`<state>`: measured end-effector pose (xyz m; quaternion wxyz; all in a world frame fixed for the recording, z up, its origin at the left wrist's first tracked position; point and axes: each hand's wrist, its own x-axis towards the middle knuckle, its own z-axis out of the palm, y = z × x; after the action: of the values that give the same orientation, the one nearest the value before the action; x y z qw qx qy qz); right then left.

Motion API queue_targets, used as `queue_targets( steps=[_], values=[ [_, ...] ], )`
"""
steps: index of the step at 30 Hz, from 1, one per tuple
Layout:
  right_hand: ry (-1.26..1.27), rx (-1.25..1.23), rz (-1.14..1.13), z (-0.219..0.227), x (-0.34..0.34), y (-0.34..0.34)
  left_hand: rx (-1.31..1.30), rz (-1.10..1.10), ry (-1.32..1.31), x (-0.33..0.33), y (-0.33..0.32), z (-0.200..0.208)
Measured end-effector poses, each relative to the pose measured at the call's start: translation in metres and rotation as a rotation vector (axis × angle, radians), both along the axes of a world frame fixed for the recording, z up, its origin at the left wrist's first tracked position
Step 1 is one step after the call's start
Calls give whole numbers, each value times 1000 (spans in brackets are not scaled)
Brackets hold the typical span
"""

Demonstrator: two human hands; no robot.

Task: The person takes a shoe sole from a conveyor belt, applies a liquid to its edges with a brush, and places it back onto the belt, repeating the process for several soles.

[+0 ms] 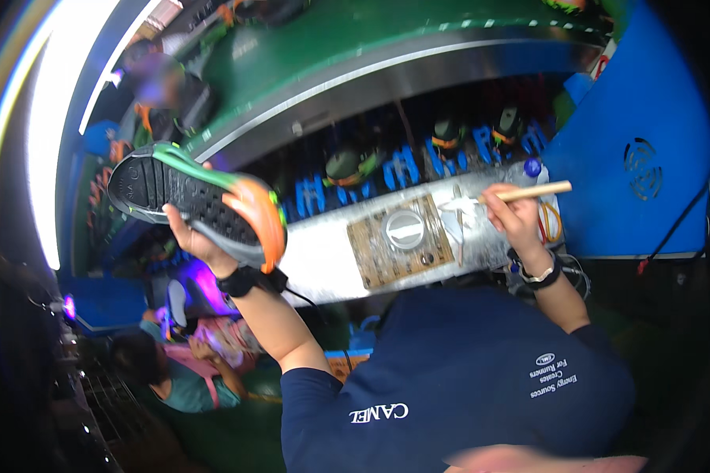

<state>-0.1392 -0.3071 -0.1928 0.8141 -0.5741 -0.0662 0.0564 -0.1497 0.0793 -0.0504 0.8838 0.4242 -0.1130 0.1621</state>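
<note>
My left hand (200,243) grips a sports shoe (201,197) and holds it raised, its black patterned sole turned into view; the sides are green and orange. A slim wooden-handled tool (538,191), which looks like a brush, is pinched in my right hand (517,223). Its whitish working end is blurred over the bench top. Between the two hands a round white container (405,229) sits on a brown board (371,256). Beside the board lie whitish scraps or tools that I cannot make out.
Behind the pale bench (315,260) runs a row of blue shoe holders (401,168) carrying several shoes. Farther back is a green conveyor belt (331,39). A blue machine housing (631,142) stands at right. Another person (189,374) sits at lower left. A bottle with a blue cap (532,168) stands near my right hand.
</note>
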Motion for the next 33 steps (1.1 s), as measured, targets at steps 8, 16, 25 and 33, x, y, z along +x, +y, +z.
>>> queue_targets(
  steps=[8,16,25,33],
  values=[
    [-102,-417,303,-84,8,83,-381,195,514,-139,-50,-129],
    [-239,-697,399,-113,18,100,-517,170,489,-183,-54,-173],
    [-21,-624,366,-81,13,90,-122,66,413,-144,-36,-154],
    [-268,-159,206,45,13,56,428,119,152,-67,-48,-80]
  ],
)
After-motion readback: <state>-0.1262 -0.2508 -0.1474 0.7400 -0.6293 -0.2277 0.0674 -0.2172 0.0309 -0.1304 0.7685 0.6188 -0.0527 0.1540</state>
